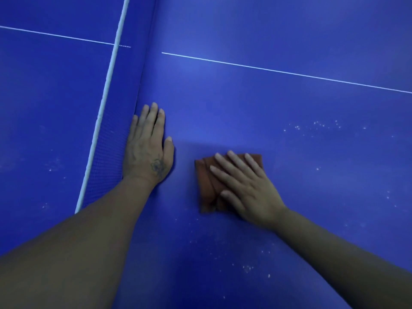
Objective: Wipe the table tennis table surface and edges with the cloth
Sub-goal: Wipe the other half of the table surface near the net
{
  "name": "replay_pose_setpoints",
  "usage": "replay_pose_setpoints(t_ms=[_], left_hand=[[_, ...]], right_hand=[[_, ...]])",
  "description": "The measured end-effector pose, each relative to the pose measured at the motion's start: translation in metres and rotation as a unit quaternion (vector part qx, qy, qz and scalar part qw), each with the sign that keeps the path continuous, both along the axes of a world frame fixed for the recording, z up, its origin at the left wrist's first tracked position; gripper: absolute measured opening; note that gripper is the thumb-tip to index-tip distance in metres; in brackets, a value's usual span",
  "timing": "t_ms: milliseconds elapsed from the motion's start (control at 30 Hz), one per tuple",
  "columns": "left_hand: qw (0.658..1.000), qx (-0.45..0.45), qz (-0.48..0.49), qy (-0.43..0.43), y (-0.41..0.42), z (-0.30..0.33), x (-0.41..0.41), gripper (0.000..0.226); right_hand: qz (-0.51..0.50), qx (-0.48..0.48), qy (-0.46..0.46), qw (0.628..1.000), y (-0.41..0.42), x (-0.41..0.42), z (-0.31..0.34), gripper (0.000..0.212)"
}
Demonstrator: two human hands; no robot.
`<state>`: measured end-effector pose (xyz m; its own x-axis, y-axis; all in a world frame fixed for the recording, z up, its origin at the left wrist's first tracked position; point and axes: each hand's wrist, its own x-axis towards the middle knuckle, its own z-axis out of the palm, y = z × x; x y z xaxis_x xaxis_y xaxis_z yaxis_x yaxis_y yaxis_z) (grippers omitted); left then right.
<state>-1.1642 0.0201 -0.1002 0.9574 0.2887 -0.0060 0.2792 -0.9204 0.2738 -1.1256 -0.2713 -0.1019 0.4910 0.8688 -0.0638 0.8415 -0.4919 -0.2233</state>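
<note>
A folded brown cloth (206, 181) lies flat on the blue table tennis table (267, 108). My right hand (243, 188) presses down on it with straight, spread fingers and covers most of its right side. My left hand (148, 148) rests flat on the bare table surface, fingers straight, right beside the foot of the net (111, 139). The two hands are about a hand's width apart.
The net with its white top band (104, 103) runs from the lower left up to the top. A white centre line (278, 71) crosses the table on both sides of the net. Pale specks of dust (316, 126) dot the surface at the right and near the bottom.
</note>
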Motion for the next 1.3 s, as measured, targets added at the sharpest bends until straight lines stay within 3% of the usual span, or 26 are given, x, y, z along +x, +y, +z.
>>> replay_pose_setpoints(t_ms=[167,267,467,633,733,833,1000,1100,1300], left_hand=[[1.000,-0.006,-0.008,-0.007,0.002,-0.002,-0.001,0.066],[0.999,-0.015,-0.013,-0.025,0.003,-0.002,-0.003,0.062],[0.992,-0.109,0.000,-0.066,0.006,0.001,-0.005,0.060],[0.988,-0.122,-0.018,-0.089,0.003,0.001,-0.012,0.053],[0.989,-0.108,-0.046,-0.093,-0.003,0.003,-0.019,0.052],[0.990,-0.100,-0.032,-0.092,-0.012,0.002,-0.032,0.052],[0.998,-0.022,-0.001,-0.053,-0.024,-0.004,-0.039,0.058],[0.999,0.014,0.035,-0.039,-0.035,-0.008,-0.036,0.062],[0.997,0.031,0.052,-0.043,-0.038,-0.010,-0.033,0.064]], right_hand=[[-0.214,0.036,0.039,0.975,0.055,0.079,0.007,0.053],[-0.270,0.008,0.022,0.962,0.094,0.102,0.004,0.053],[-0.158,-0.025,-0.064,0.985,0.097,0.021,-0.003,0.057],[0.001,-0.023,-0.011,1.000,0.054,-0.095,-0.004,0.058],[0.041,-0.028,0.015,0.999,0.029,-0.128,-0.002,0.058],[0.005,-0.041,-0.002,0.999,0.028,-0.102,0.002,0.058],[-0.154,-0.043,-0.033,0.987,0.052,0.014,0.010,0.055],[-0.175,-0.043,-0.025,0.983,0.058,0.068,0.009,0.055],[-0.151,-0.038,-0.067,0.985,0.044,0.025,-0.003,0.058]])
